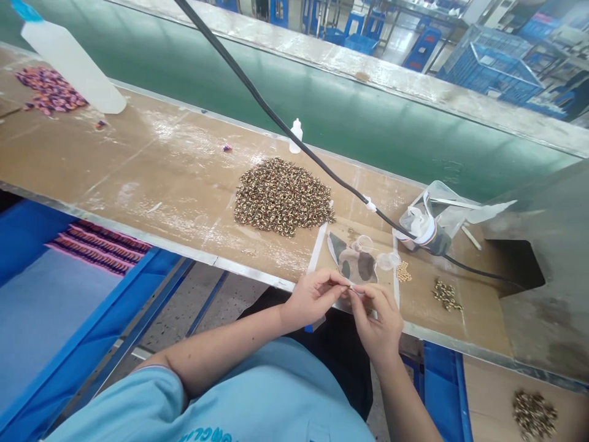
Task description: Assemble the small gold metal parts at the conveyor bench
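My left hand (317, 296) and my right hand (378, 316) meet over the near edge of the bench. Their thumbs and index fingers are pinched together around a small piece (351, 286), too small to make out well. Just beyond the fingers lies a camouflage-patterned cloth or sheet (354, 261) with clear round dishes on and beside it. A large heap of small gold and dark pieces (283, 196) is farther left. To the right are a little pile of pale beads (404, 272) and a small group of gold and dark pieces (446, 294).
A black cable (276, 116) crosses above the bench (184, 166). A small white bottle (296, 136) stands behind the heap. A large bottle (73, 64) and purple-orange pieces (50, 91) are far left. A plastic container (421, 215) and a metal box (552, 258) are at the right.
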Available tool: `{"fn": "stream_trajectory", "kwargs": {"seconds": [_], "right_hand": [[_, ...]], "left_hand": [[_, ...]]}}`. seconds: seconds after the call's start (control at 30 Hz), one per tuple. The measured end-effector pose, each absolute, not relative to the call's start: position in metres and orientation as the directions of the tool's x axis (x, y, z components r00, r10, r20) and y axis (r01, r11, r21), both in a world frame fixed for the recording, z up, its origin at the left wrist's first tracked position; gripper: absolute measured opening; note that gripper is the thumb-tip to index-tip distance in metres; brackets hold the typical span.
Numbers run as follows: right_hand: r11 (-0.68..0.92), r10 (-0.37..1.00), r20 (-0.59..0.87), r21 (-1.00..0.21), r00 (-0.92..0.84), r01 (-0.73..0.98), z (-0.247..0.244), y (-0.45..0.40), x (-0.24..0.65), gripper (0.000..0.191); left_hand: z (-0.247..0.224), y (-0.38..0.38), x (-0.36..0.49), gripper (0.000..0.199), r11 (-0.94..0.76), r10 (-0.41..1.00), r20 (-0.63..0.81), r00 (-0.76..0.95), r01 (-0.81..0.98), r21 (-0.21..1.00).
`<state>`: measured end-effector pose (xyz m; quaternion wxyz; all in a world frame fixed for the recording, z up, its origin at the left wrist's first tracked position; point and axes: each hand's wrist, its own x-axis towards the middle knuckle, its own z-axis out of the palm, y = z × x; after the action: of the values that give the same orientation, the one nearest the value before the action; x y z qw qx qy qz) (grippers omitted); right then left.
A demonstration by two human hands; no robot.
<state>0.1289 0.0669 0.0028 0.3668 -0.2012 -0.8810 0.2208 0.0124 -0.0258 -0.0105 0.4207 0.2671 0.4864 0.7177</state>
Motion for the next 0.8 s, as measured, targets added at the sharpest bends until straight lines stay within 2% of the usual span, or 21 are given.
{"fn": "stream_trajectory", "kwargs": {"seconds": [0.13, 0.33, 0.67, 0.8], "right_hand": [[0.864, 0.461, 0.596, -0.471, -0.658, 0.178, 0.0013, 0.0681, 0.13, 0.01], [0.942, 0.314, 0.682, -0.31, -0.66, 0.128, 0.0065, 0.0717, 0.1321, 0.016], [0.949, 0.298, 0.654, -0.279, -0.696, 0.144, 0.0071, 0.0727, 0.1346, 0.01], [0.924, 0.361, 0.607, -0.333, -0.708, 0.185, 0.0076, 0.0706, 0.1345, 0.005]], "left_hand": [[-0.0183, -0.0276, 0.0139, 0.016, -0.191, 0.849, 0.068, -0.523, -0.184, 0.964], [-0.0198, -0.0274, 0.0138, 0.01, -0.169, 0.853, 0.097, -0.512, -0.095, 0.981], [-0.0178, -0.0272, 0.0124, 0.009, -0.155, 0.857, 0.109, -0.503, -0.05, 0.987], [-0.0136, -0.0261, 0.0155, 0.01, -0.138, 0.865, 0.125, -0.486, 0.009, 0.99]]}}
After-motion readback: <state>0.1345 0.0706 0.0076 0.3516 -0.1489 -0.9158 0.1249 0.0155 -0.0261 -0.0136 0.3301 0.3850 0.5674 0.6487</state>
